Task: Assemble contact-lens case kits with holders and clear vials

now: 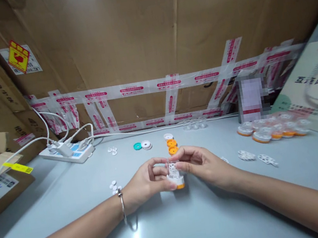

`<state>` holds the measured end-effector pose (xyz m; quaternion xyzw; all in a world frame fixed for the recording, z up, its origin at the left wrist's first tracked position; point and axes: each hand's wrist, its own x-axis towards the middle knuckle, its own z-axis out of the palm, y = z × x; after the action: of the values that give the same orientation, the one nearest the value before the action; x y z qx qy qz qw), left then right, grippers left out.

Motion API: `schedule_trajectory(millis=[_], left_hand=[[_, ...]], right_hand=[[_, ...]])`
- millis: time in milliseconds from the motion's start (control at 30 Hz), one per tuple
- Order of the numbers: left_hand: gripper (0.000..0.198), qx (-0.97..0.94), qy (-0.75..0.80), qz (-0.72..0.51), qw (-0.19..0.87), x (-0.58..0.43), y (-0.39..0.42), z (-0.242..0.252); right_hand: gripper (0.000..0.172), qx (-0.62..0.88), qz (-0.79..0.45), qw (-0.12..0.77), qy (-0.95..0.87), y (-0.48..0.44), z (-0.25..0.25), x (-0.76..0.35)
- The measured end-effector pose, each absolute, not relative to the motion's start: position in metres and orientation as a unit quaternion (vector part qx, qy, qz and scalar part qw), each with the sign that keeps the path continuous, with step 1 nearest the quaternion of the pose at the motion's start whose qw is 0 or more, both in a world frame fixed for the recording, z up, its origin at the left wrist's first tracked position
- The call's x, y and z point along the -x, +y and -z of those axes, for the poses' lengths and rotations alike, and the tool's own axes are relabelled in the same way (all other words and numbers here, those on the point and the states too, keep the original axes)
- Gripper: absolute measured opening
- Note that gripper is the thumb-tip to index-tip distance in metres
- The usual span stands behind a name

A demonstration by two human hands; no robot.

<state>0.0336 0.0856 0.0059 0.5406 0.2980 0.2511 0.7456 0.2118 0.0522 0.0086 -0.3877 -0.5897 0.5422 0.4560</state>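
My left hand (149, 181) is closed around a small round plastic case (177, 182). The case has an orange bottom, a white ring and clear plastic above. A white perforated piece (172, 168) stands upright within the clear part. From the other side, my right hand (201, 164) pinches the top of the clear part with thumb and forefinger. Just behind the hands, orange rings (171, 143) and a white ring (168, 137) lie in a row. My fingers hide part of the case.
White perforated pieces (246, 155) lie to the right, before several clear-topped orange cases (275, 128). Small white discs (114, 187) are on the left, with a teal ring (137, 146) farther back. A power strip (67, 152) and cardboard (121, 32) border the grey table (223, 221).
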Motion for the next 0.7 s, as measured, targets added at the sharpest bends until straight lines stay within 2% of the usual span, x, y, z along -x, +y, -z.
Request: schedule_trajectory(millis=[167,367,500,700], left_hand=[[0.049,-0.537,0.257,-0.256,0.761,-0.031,0.084,-0.012],[0.035,-0.413,0.296,-0.414,0.755,-0.042,0.052,-0.048],[0.029,-0.385,0.319,-0.490,0.715,-0.044,0.022,-0.066],[0.023,-0.405,0.290,-0.543,0.676,-0.043,-0.006,-0.051]], right_hand=[[0.017,0.361,-0.551,0.480,-0.578,0.048,-0.018,-0.211],[0.015,0.353,-0.491,0.578,-0.548,0.044,-0.046,-0.201],[0.013,0.334,-0.480,0.601,-0.544,0.028,-0.067,-0.193],[0.014,0.310,-0.502,0.601,-0.540,0.003,-0.063,-0.185]])
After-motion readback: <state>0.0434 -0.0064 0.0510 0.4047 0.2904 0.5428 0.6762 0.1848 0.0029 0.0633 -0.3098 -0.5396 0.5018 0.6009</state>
